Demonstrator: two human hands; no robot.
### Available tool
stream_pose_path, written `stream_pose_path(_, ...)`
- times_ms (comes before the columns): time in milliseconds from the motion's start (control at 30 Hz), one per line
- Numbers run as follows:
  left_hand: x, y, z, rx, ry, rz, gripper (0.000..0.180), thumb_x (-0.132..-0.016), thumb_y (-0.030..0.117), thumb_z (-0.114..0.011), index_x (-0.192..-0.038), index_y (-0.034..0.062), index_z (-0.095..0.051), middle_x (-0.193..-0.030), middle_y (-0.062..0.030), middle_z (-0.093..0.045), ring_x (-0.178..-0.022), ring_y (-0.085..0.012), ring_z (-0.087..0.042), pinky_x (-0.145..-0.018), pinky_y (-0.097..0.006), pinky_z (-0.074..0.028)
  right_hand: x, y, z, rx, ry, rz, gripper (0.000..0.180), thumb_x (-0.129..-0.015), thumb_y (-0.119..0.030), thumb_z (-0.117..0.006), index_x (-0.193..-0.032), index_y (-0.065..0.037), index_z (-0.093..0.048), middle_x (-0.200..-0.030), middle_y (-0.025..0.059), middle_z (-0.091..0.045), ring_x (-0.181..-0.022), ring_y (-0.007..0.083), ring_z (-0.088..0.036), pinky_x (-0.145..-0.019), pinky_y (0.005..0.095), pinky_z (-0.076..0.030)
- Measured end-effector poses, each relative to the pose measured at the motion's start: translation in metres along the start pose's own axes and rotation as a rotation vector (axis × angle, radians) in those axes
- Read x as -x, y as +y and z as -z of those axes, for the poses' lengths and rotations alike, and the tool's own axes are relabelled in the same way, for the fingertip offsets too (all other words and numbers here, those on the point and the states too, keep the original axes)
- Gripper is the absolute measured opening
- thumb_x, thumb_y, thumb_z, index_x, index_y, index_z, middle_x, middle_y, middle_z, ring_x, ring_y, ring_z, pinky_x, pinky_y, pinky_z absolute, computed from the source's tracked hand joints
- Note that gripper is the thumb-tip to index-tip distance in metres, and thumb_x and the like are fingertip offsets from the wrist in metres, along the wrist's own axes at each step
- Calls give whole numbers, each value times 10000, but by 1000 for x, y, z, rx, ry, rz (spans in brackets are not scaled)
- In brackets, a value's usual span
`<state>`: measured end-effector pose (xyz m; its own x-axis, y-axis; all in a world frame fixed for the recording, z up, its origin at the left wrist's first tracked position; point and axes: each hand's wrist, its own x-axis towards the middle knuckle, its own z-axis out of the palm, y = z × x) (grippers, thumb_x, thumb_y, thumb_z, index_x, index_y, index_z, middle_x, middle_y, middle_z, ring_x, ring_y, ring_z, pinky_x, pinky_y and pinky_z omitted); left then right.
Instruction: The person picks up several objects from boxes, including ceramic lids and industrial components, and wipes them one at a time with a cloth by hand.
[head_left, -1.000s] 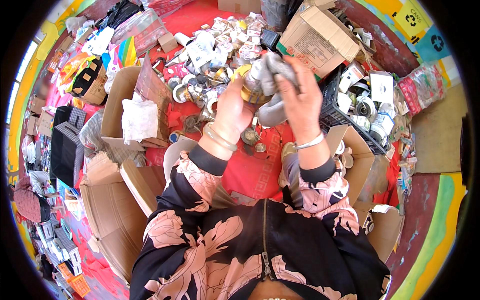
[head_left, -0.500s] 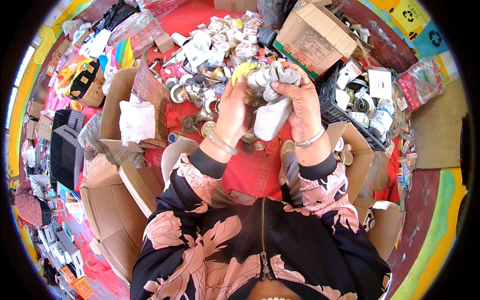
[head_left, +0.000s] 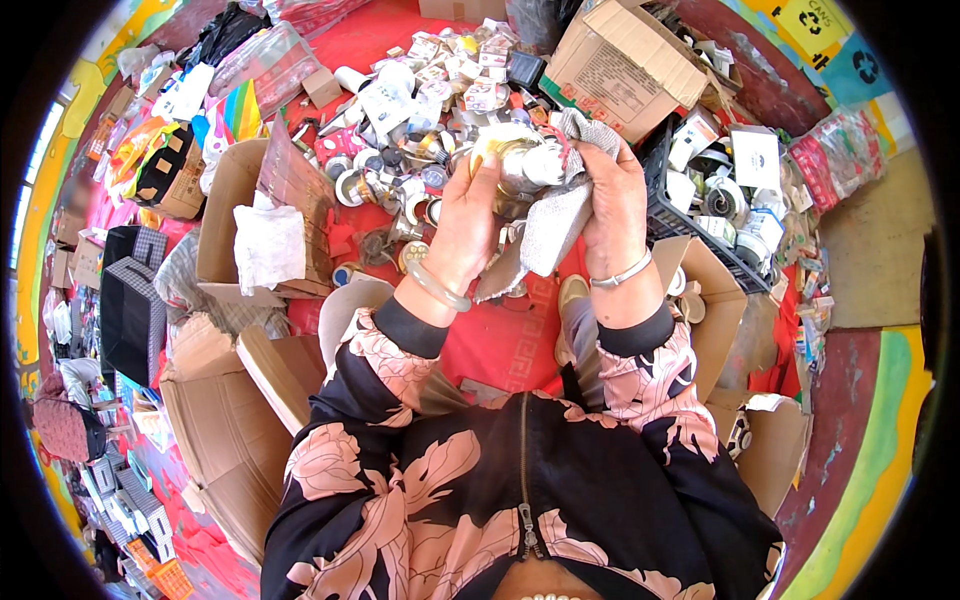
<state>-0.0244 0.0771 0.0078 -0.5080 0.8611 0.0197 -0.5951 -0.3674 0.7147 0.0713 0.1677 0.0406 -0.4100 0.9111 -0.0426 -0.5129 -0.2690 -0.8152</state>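
Observation:
My left hand (head_left: 468, 222) grips a round shiny metal piece (head_left: 505, 165) with a brass-coloured rim, held up in front of me. My right hand (head_left: 612, 200) presses a grey cloth (head_left: 552, 222) against that metal piece; the cloth drapes down between both hands. A pale bangle circles my left wrist and a silver one my right. Part of the metal piece is hidden under the cloth and my fingers.
A pile of small metal parts and packets (head_left: 420, 110) lies on the red cloth (head_left: 505, 340) beyond my hands. An open cardboard box (head_left: 625, 70) stands at upper right, a black crate (head_left: 700, 215) beside it, another open box with white paper (head_left: 262, 225) at left.
Both hands have shifted slightly and the right hand has worked the grey cloth around the metal piece; the cloth now hangs lower between the hands.

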Motion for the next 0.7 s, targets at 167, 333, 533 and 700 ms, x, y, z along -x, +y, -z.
stream_pose_path(167,-5,1,6,85,-58,146,317,-953,199,-391,-1212,22,-435,-1124,-96,-547,-1024,-217,-548,-861,-398,-469,-24,-1,24,119,57,39,225,-809,-28,-585,-1030,9,-562,-883,70,-628,-709,155,-608,-632,278,-504)
stream_pose_path(333,-19,17,29,305,77,188,345,-957,245,-374,-1230,37,-413,-1198,-143,-520,-1080,-300,-536,-886,-506,-461,-57,-49,88,827,81,357,321,-892,-242,-482,-1100,-7,-551,-994,104,-632,-889,192,-607,-749,325,-479)
stream_pose_path(533,-25,22,36,379,140,171,363,-960,271,-374,-1228,30,-409,-1208,-152,-513,-1097,-319,-526,-887,-534,-460,-48,-59,90,1221,-94,48,395,-872,-346,-521,-1015,15,-591,-797,139,-625,-752,200,-557,-719,283,-435)
stream_pose_path(700,-23,22,37,397,37,147,381,-964,280,-347,-1244,26,-395,-1218,-159,-507,-1114,-315,-514,-910,-512,-448,-40,-52,84,858,-101,-28,439,-902,-358,-487,-949,63,-601,-805,85,-618,-759,142,-490,-735,279,-404)
